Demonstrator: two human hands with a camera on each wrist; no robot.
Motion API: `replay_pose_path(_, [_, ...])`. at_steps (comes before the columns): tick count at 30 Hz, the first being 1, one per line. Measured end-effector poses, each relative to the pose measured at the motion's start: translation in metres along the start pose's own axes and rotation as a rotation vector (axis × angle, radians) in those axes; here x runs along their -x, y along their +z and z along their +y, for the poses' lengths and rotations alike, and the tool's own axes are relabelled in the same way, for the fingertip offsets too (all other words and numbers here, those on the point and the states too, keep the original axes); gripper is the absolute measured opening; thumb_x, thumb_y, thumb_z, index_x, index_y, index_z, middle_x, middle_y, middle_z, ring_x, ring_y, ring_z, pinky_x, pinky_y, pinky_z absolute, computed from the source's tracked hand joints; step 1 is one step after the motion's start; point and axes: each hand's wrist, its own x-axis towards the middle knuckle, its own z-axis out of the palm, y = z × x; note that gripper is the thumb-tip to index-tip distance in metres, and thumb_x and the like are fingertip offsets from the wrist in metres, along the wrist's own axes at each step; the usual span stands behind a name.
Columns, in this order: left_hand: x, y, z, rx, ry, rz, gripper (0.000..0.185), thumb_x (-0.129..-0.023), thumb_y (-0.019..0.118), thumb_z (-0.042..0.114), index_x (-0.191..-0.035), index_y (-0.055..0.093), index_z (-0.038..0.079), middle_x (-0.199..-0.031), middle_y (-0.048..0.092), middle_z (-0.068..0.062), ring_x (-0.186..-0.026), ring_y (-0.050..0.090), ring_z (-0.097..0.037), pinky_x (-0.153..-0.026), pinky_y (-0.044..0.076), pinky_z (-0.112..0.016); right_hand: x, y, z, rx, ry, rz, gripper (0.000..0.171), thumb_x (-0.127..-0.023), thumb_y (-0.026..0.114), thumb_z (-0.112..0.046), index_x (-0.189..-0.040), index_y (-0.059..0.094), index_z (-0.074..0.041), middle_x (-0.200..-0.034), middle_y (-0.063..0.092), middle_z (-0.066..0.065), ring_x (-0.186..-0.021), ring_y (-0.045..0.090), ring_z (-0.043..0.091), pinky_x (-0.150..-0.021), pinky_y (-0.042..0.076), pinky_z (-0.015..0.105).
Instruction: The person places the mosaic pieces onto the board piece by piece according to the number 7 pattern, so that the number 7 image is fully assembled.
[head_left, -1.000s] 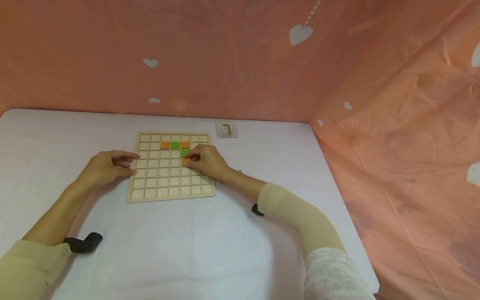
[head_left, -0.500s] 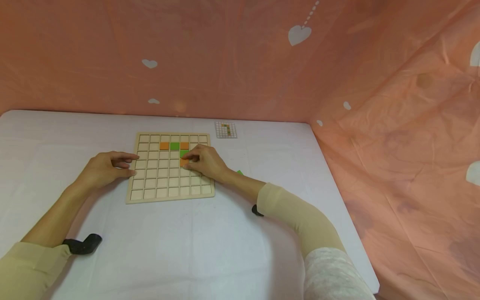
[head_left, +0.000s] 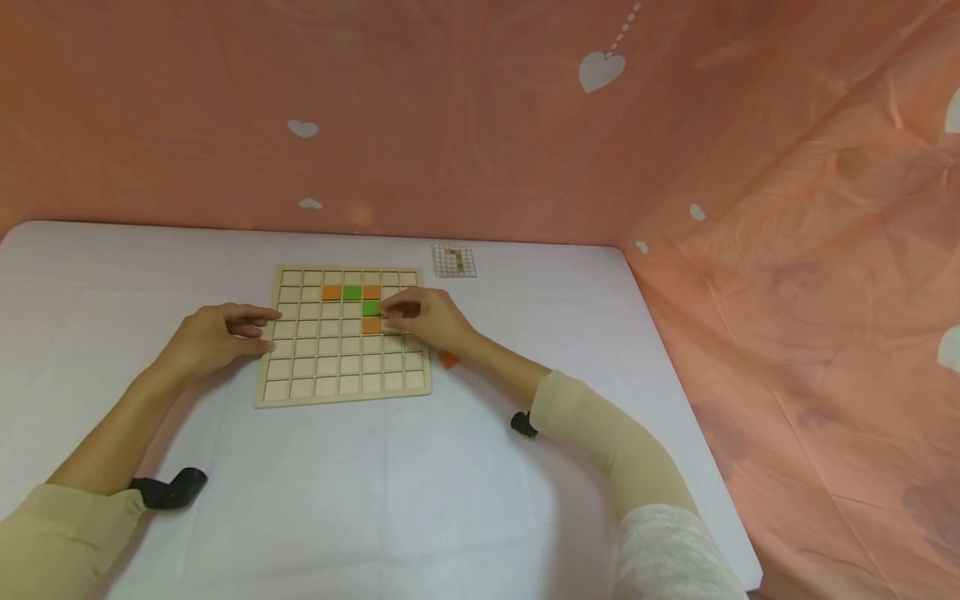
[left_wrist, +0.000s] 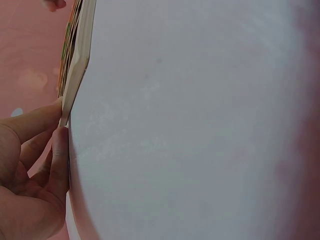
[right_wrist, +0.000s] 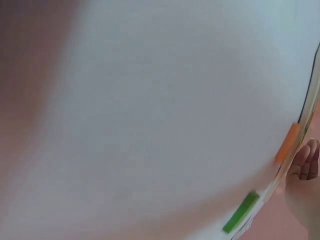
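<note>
A wooden grid board (head_left: pixel 326 367) lies on the white table. Three orange tiles and two green tiles sit in its cells, joined in a corner shape; the lowest is an orange tile (head_left: pixel 372 326). My left hand (head_left: pixel 210 335) touches the board's left edge with thumb and fingertips, spaced along it. In the left wrist view the left hand (left_wrist: pixel 37 165) meets the rim. Over the right part of the board, just right of the tiles, is my right hand (head_left: pixel 435 319), fingers loosely bent, no tile visible in them.
A loose orange tile (head_left: pixel 447 359) lies beside the board's right edge. In the right wrist view a loose green tile (right_wrist: pixel 241 212) lies on the table. A small pattern card (head_left: pixel 453 260) sits behind the board at the right. An orange curtain (head_left: pixel 450 125) hangs behind the table.
My right hand has let go of the lowest orange tile and shifted slightly right. That tile now sits uncovered in its cell. The left hand has stayed put.
</note>
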Motion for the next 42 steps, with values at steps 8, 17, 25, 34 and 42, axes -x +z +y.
replay_pose_path(8, [0.001,-0.001,0.001,0.002,-0.008,-0.008,0.056,-0.09,0.075,0.027,-0.136,0.058,0.003,-0.123,0.062,-0.026,-0.112,0.056,-0.038,-0.088,0.041,-0.041,0.017,-0.018,-0.004,-0.056,0.011,0.041,0.024,-0.09,0.076,-0.014,-0.112,0.074,-0.006,-0.105,0.073,-0.002,-0.09,0.065,0.009,-0.082,0.053,0.022])
replay_pose_path(17, [0.0,-0.002,-0.001,0.0,-0.005,-0.006,0.056,-0.09,0.075,0.029,-0.137,0.058,0.004,-0.124,0.062,-0.026,-0.113,0.056,-0.039,-0.088,0.041,-0.042,0.033,-0.042,0.004,-0.032,0.025,0.071,0.022,-0.09,0.073,-0.008,-0.111,0.075,-0.006,-0.106,0.073,0.002,-0.091,0.067,0.012,-0.082,0.054,0.023])
replay_pose_path(25, [0.001,-0.002,-0.002,-0.003,-0.005,-0.008,0.055,-0.09,0.075,0.027,-0.136,0.058,0.004,-0.121,0.063,-0.025,-0.113,0.056,-0.038,-0.088,0.041,-0.042,0.049,-0.056,0.017,-0.098,0.032,0.07,0.024,-0.09,0.072,-0.004,-0.113,0.074,-0.005,-0.11,0.072,0.01,-0.096,0.065,0.016,-0.087,0.053,0.031])
replay_pose_path(34, [0.0,0.0,-0.001,-0.006,0.016,0.007,0.053,-0.089,0.075,0.025,-0.135,0.059,0.003,-0.119,0.064,-0.025,-0.111,0.058,-0.037,-0.087,0.042,-0.04,0.069,-0.073,0.033,-0.069,0.069,0.03,0.024,-0.089,0.072,-0.004,-0.113,0.073,-0.004,-0.111,0.071,0.007,-0.099,0.064,0.017,-0.089,0.052,0.032])
replay_pose_path(42, [-0.002,0.0,0.003,-0.005,0.012,0.0,0.053,-0.089,0.075,0.023,-0.135,0.058,0.002,-0.122,0.062,-0.026,-0.111,0.058,-0.038,-0.087,0.042,-0.041,0.084,-0.082,0.053,-0.034,0.101,-0.024,0.03,-0.086,0.075,-0.002,-0.115,0.073,-0.009,-0.113,0.07,0.001,-0.104,0.063,0.016,-0.092,0.051,0.032])
